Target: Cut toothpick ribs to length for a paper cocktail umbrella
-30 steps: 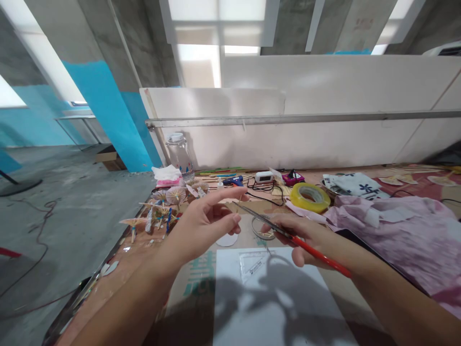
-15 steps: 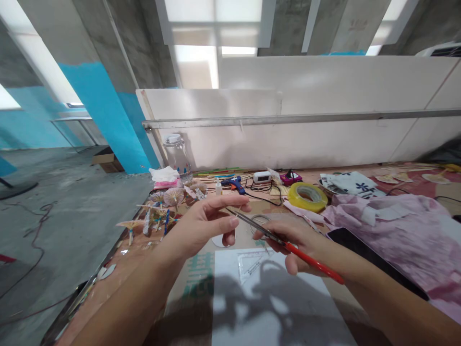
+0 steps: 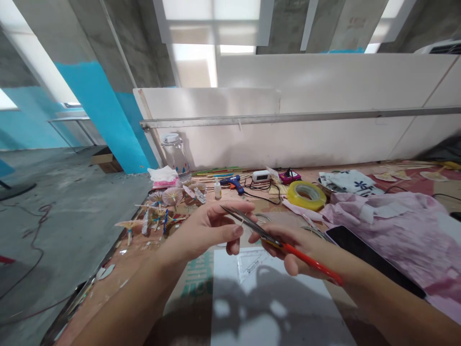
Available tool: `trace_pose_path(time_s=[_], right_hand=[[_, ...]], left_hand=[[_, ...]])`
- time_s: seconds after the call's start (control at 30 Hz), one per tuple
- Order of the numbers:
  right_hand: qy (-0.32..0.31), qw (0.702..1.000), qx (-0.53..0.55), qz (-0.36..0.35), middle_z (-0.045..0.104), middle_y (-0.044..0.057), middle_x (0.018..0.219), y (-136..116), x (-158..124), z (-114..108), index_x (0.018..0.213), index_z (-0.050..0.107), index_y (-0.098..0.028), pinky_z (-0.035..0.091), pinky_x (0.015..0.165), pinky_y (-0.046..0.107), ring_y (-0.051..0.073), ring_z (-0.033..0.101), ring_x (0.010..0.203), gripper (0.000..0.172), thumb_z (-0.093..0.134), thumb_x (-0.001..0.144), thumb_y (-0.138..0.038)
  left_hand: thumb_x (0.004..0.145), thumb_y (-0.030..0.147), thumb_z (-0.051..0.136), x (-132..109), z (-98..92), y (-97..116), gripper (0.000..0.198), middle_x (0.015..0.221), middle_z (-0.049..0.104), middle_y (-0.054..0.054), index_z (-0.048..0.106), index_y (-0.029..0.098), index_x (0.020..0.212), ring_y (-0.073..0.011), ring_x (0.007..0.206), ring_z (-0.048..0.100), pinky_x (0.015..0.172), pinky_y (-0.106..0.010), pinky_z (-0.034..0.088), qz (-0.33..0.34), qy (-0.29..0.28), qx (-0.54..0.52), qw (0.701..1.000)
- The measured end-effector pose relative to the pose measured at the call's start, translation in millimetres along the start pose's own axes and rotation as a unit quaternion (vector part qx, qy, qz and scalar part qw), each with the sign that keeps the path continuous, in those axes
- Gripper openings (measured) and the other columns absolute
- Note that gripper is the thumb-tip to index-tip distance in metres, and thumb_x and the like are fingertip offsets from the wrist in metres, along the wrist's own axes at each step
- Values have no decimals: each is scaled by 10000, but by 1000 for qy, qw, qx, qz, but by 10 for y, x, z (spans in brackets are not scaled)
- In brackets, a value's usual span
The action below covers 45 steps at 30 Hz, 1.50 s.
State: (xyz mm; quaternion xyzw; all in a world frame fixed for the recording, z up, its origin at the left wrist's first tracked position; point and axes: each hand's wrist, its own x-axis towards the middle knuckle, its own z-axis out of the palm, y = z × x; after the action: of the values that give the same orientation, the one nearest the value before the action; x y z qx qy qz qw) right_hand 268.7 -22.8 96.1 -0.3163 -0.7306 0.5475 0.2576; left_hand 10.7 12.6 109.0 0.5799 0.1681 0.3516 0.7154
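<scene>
My right hand [image 3: 288, 238] is closed round a pair of scissors [image 3: 264, 231] with red handles. Their dark metal blades point left, slightly parted, and cross in front of the fingers of my left hand [image 3: 212, 226]. Between the thumb and fingers of that left hand is a short, thin pale stick [image 3: 242, 223], partly hidden by the blades. Below both hands lie a white sheet [image 3: 230, 302] and a clear triangular ruler [image 3: 248, 264].
Small paper umbrellas [image 3: 173, 196] crowd the table's left side. Behind my hands are a glue bottle [image 3: 218, 189], a blue glue gun [image 3: 234, 182] and yellow tape [image 3: 306, 195]. A phone [image 3: 374, 259] and pink cloth [image 3: 392, 226] lie right; a plastic jar [image 3: 175, 156] stands at the back.
The scissors have shifted slightly up and left, so the blades reach further across my left fingers and their tips look more parted. My left hand still pinches the stick.
</scene>
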Motion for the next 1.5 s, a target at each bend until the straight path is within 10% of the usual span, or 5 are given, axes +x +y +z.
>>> trace_pose_path(time_s=[0.2, 1.5], right_hand=[[9, 1000, -9, 14, 486, -2, 857, 45, 3, 18, 1219, 673, -277, 368, 614, 257, 154, 460, 754, 555, 793, 797, -615], [15, 999, -29, -6, 519, 6, 880, 123, -10, 31, 1237, 649, -251, 373, 633, 257, 141, 445, 748, 771, 688, 726, -828]], left_hand=[[815, 265, 841, 30, 24, -21, 357, 1145, 762, -66, 748, 266, 1160, -70, 557, 678, 527, -195, 561, 1, 14, 0, 1000], [849, 206, 805, 89, 40, -62, 288, 1075, 773, -29, 797, 319, 1114, -66, 697, 654, 591, -171, 512, 38, -36, -29, 998]])
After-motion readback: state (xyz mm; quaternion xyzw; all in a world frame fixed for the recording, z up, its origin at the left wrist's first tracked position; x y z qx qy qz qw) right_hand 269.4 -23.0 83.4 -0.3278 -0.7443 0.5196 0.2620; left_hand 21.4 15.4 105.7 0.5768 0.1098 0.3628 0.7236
